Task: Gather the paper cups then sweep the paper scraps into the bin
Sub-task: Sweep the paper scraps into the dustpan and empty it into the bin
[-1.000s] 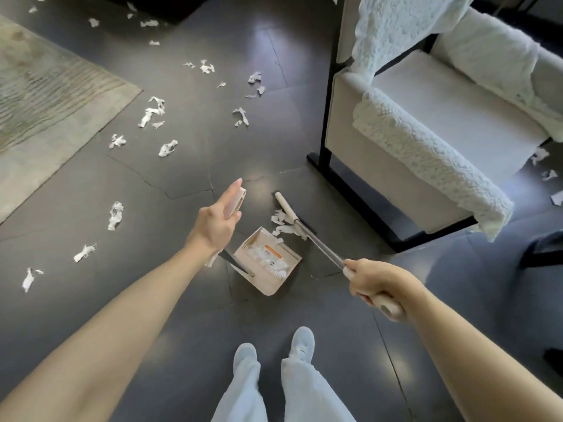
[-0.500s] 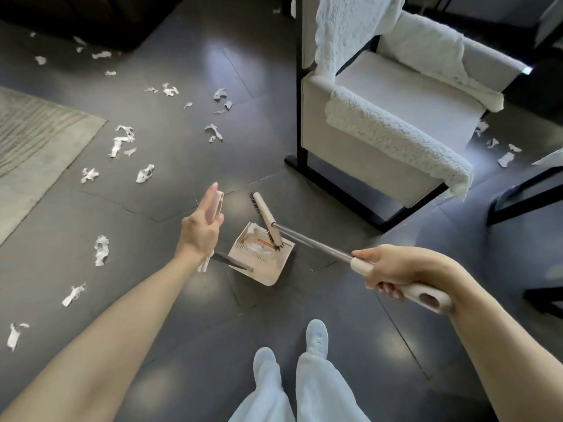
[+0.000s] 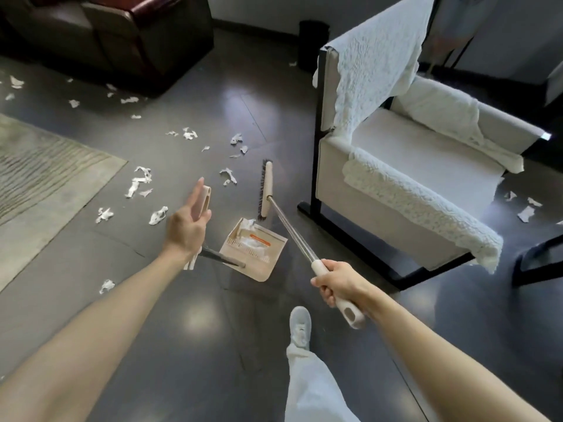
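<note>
Right grip (image 3: 338,284) is wrapped around the cream handle of the broom (image 3: 292,233), whose brush head is lifted off the floor above the far edge of the dustpan (image 3: 256,254). Left grip (image 3: 187,226) holds the dustpan's upright handle (image 3: 203,200) between palm and thumb, fingers stretched out straight. White scraps already lie inside the pan. 1 grey shoe (image 3: 300,325) shows below, on the dark floor (image 3: 182,345). Further out, paper scraps (image 3: 158,215) are scattered between the rug (image 3: 45,178) and the white armchair (image 3: 411,178). At the far wall stands a dark bin (image 3: 313,41), beside a brown sofa (image 3: 122,35)
</note>
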Available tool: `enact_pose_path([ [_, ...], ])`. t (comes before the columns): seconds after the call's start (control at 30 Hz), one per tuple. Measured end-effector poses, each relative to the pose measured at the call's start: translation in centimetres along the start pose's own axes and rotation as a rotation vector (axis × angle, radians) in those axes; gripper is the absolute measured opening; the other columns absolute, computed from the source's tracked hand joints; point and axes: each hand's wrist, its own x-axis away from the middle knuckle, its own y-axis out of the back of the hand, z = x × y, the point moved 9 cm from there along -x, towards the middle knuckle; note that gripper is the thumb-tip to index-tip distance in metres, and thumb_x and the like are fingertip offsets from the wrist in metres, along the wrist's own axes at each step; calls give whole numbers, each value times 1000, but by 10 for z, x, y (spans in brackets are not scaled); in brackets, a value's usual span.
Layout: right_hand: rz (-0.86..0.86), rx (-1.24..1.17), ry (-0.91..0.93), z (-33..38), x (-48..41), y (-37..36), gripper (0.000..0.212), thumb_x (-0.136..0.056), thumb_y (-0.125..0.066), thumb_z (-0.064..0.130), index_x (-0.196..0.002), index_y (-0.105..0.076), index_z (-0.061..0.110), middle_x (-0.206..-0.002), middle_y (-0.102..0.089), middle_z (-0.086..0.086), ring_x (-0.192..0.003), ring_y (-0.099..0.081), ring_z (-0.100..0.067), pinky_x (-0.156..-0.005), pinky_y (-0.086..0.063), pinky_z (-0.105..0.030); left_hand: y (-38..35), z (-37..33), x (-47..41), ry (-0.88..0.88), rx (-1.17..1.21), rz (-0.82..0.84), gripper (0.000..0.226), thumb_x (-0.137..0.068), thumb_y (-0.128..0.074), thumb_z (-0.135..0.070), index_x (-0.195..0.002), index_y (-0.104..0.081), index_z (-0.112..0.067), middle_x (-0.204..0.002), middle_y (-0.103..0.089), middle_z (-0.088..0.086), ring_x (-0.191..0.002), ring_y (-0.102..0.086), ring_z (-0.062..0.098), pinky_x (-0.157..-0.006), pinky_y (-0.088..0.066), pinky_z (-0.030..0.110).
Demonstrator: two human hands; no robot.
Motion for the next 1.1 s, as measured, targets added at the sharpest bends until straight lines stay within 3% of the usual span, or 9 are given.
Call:
enact_pose_path([
  [0.17,27,-154,34,116,-78,13,21,-91,-50,-4,-107,-53,10,-44,-47,4,-36,-40,-4,-35,-36,-17,-3,-35,-93,-22,5,-20,64,-93,-57,-10,-145,-36,-39,-131,-57,-11,-112,-61,23,-94,-47,31],
  [0.27,24,-207,61,179,-114,21,13,-93,-49,-3,-95,-52,10,-44,-49,4,-36,-41,-3,-35,-37,-17,1,-50,-144,-29,15,-57,63,-93,-58,-12,-144,-37,-42,-126,-54,-24,-113,-57,8,-91,-41,17],
  [0.4,-1,-216,79,250,-160,25,12,-94,-50,1,-95,-49,13,-54,-52,-1,-37,-43,-4,-36,-38,-19,11,-59,-209,-46,90,-104,62,-92,-60,-11,-144,-40,-39,-116,-47,-43,-102,-48,-22,-81,-33,-5],
  [0.47,-7,-215,85,284,-185,28,11,-93,-50,1,-95,-48,12,-60,-51,-3,-39,-43,-5,-37,-39,-19,13,-61,-248,-67,112,-132,62,-92,-60,-8,-144,-41,-34,-115,-48,-42,-93,-45,-32,-78,-32,-7],
  [0.57,-20,-222,92,332,-228,33,11,-92,-49,1,-97,-51,11,-54,-53,0,-40,-44,-5,-38,-39,-19,9,-60,-318,-86,133,-145,63,-91,-60,-7,-144,-40,-35,-123,-52,-27,-96,-49,-24,-78,-34,-6],
  [0.77,-30,-338,95,433,-317,26,18,-90,-47,-1,-85,-50,15,-45,-49,5,-39,-40,-6,-35,-34,-17,-27,-62,-495,-193,153,30,62,-94,-56,-6,-146,-37,-32,-122,-50,-26,-108,-50,-9,-80,-32,-8],
  [0.83,-41,-399,98,467,-337,32,18,-90,-46,-2,-88,-51,14,-46,-48,5,-39,-39,-6,-35,-34,-17,-38,-68,-556,-243,136,92,63,-94,-56,-4,-147,-36,-30,-125,-45,-29,-113,-46,-10,-90,-34,-1],
  [0.93,-89,-495,95,513,-361,57,20,-90,-44,-6,-91,-52,13,-48,-46,4,-37,-37,-5,-33,-31,-15,-65,-78,-639,-290,141,208,65,-93,-56,-2,-147,-36,-33,-130,-50,-20,-121,-48,-2,-105,-38,20],
  [1.1,-207,-585,127,578,-409,116,22,-91,-42,-8,-89,-49,12,-59,-41,-2,-37,-35,-4,-31,-29,-14,-126,-106,-760,-345,210,327,72,-93,-56,-2,-137,-36,-55,-117,-50,-47,-120,-48,-13,-109,-38,29],
])
